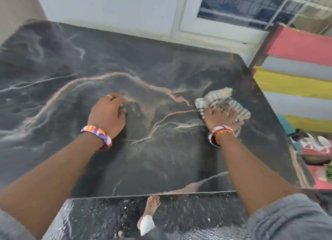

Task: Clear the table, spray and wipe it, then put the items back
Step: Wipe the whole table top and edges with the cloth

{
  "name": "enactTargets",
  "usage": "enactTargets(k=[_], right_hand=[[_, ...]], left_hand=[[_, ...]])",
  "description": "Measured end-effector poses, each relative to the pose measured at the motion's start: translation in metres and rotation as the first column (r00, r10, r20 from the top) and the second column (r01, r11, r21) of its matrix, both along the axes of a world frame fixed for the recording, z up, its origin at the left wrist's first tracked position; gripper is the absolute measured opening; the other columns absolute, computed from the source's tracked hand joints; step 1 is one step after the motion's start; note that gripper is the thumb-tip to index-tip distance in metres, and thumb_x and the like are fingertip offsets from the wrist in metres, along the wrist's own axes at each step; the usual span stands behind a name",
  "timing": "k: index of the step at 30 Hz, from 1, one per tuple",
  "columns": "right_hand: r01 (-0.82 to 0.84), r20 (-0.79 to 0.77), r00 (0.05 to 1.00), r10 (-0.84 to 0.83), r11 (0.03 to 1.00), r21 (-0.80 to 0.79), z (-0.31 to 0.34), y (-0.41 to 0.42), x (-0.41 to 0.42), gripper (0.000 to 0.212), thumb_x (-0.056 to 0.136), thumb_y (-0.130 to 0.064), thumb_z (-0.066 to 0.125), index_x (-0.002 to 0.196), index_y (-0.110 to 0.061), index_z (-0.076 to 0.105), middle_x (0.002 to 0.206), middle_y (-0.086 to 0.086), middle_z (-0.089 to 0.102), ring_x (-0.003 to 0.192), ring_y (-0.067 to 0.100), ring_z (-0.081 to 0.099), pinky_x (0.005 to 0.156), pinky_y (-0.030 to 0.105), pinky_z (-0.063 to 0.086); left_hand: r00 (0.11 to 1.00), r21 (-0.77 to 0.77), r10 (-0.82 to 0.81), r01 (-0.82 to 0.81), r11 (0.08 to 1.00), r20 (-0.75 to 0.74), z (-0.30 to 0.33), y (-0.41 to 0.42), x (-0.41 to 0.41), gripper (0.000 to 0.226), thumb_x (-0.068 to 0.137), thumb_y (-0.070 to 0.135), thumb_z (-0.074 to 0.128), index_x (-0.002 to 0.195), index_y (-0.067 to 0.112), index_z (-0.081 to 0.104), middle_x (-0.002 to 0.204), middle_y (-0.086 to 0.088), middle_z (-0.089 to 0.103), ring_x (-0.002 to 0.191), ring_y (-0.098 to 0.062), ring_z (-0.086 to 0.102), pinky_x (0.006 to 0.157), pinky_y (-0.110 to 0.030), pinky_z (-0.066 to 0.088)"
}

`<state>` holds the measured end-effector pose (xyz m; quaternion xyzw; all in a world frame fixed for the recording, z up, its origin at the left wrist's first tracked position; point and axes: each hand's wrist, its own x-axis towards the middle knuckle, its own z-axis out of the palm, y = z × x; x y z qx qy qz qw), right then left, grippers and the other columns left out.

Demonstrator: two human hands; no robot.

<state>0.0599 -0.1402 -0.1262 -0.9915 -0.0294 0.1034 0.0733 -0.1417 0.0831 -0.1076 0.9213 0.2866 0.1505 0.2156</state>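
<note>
The table (86,63) has a black marble top with pale pink and white veins. A grey-and-white striped cloth (218,99) lies bunched on its right side. My right hand (218,118) presses down on the cloth, fingers spread over it and blurred by motion. My left hand (107,113) rests near the middle of the top, fingers curled with the tips touching the surface, holding nothing. Both wrists wear colourful bangles.
A white wall and window frame (231,14) stand behind the table. To the right is a pink, grey and yellow striped surface (296,74), with white sandals (318,143) on the floor below. My bare foot (152,203) shows beneath the near table edge on dark speckled flooring.
</note>
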Motion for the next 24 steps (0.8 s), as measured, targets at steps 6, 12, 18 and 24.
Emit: enactTargets(k=[6,12,18,24], right_hand=[[-0.619,0.044,0.786,0.617,0.785,0.032,-0.001,0.14,-0.099,0.053,0.093,-0.049,0.026,0.143,-0.032,0.027,0.159,-0.001,0.007,0.145,0.031,0.0,0.11,0.064,-0.003],[-0.922,0.078,0.387,0.919,0.386,0.026,-0.002,0.123,-0.154,0.047,0.096,-0.041,0.032,0.142,-0.031,0.03,0.157,-0.01,0.012,0.145,0.02,0.005,0.112,0.057,0.0],[-0.843,0.091,0.538,0.838,0.537,0.03,0.002,0.015,-0.093,0.049,0.095,-0.047,0.031,0.143,-0.034,0.029,0.156,-0.013,0.015,0.145,0.015,0.007,0.112,0.058,0.002],[-0.411,0.059,0.909,0.413,0.91,-0.045,-0.001,-0.134,0.009,0.057,0.093,-0.057,0.023,0.146,-0.037,0.011,0.157,-0.014,0.004,0.146,0.016,0.0,0.106,0.07,0.0]], left_hand=[[0.988,0.01,0.151,-0.151,0.988,0.029,-0.002,0.018,-0.061,0.028,0.083,0.005,0.053,0.11,0.004,0.063,0.123,-0.019,0.059,0.112,-0.041,0.054,0.099,-0.047,0.043],[0.964,-0.004,0.248,-0.249,0.969,0.091,0.008,0.011,-0.075,0.031,0.083,0.001,0.052,0.112,-0.001,0.061,0.118,-0.026,0.061,0.109,-0.042,0.055,0.096,-0.048,0.045],[0.996,0.001,0.089,-0.089,0.996,0.02,0.016,-0.068,-0.018,0.032,0.084,0.006,0.053,0.116,0.004,0.059,0.117,-0.025,0.061,0.11,-0.042,0.054,0.096,-0.046,0.042],[0.985,0.006,-0.167,0.167,0.986,-0.043,0.013,-0.169,0.037,0.035,0.086,0.015,0.048,0.117,0.004,0.058,0.116,-0.022,0.063,0.111,-0.039,0.054,0.095,-0.043,0.042]])
